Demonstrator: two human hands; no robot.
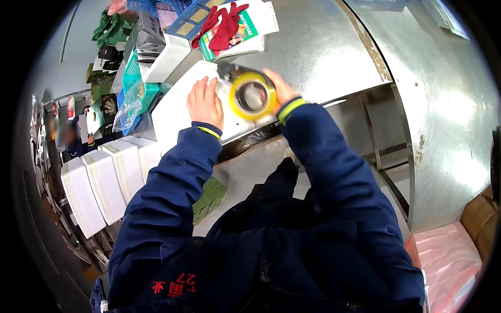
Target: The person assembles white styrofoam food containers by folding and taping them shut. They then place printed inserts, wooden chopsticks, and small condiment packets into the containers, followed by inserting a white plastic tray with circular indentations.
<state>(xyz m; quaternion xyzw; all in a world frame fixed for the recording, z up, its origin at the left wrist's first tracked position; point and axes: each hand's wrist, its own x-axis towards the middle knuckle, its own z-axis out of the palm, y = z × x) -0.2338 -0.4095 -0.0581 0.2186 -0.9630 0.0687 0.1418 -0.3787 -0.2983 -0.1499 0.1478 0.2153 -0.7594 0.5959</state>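
Observation:
My left hand [205, 102] lies flat, fingers together, on top of a white foam box [177, 109] that rests on the metal table [318, 47]. My right hand [279, 88] grips a roll of yellowish packing tape [253, 96], held against the right end of the box. A clear plastic wrap shows under the roll. Both arms wear dark blue sleeves with yellow-striped cuffs.
Red gloves [224, 23] lie on a green-and-white packet at the table's far side. Turquoise baskets [136, 83] and plastic bags sit far left. Several white foam boxes [104, 182] are stacked at my left. A pink bag [449, 261] lies lower right. Another person [73, 141] works far left.

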